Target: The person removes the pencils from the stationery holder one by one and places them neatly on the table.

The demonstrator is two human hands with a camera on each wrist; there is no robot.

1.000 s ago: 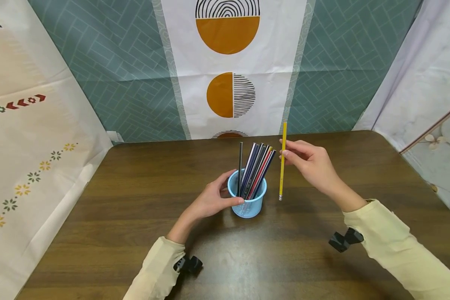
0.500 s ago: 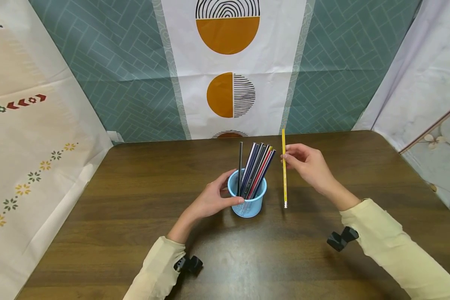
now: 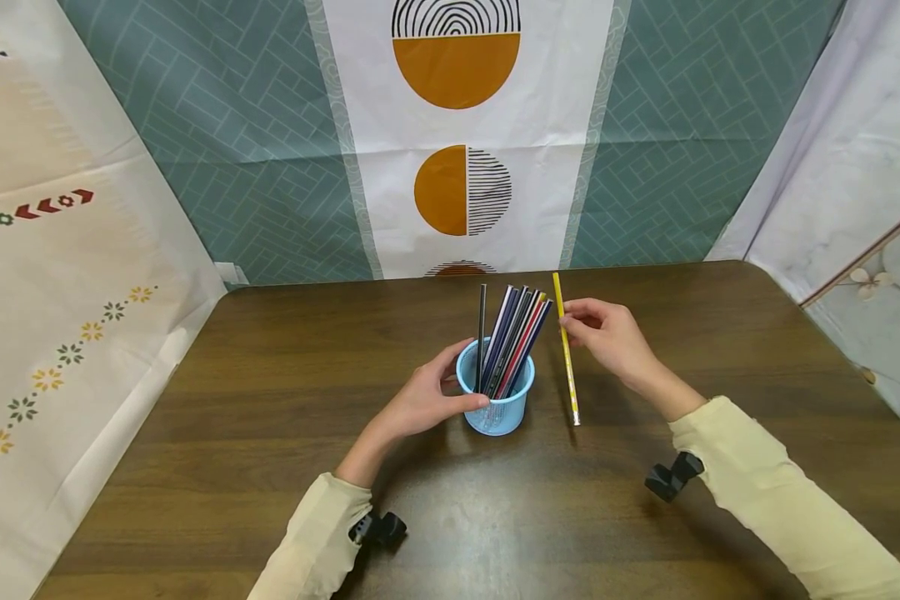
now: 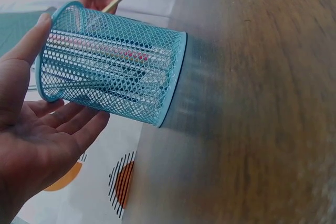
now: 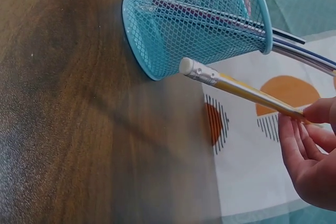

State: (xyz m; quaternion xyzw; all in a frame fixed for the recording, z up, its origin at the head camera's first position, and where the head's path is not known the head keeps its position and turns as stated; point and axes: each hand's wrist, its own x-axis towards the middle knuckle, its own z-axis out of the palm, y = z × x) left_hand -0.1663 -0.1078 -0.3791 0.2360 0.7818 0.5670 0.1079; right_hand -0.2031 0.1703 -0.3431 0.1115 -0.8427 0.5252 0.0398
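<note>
A light blue mesh pencil cup [image 3: 498,419] stands upright on the table, holding several dark pencils [image 3: 512,342] and a red one. My left hand [image 3: 420,400] grips it near the rim, thumb on the near side and fingers round the far side, as the left wrist view shows on the mesh [image 4: 113,66]. Just right of the cup, my right hand [image 3: 607,337] pinches a yellow pencil [image 3: 567,362] between thumb and fingertips. Its white eraser [image 5: 186,66] points down, above the tabletop. The pencil leans slightly, its upper end toward the cup.
The brown wooden table [image 3: 285,467] carries the cup. A patterned cloth [image 3: 465,108] hangs behind its far edge, with pale cloths at the left [image 3: 60,333] and right [image 3: 855,167]. Small black cameras [image 3: 675,477] are worn at both wrists.
My right hand has come down and slightly nearer with the yellow pencil, whose top has tilted toward the cup. My left hand and the cup have stayed in place.
</note>
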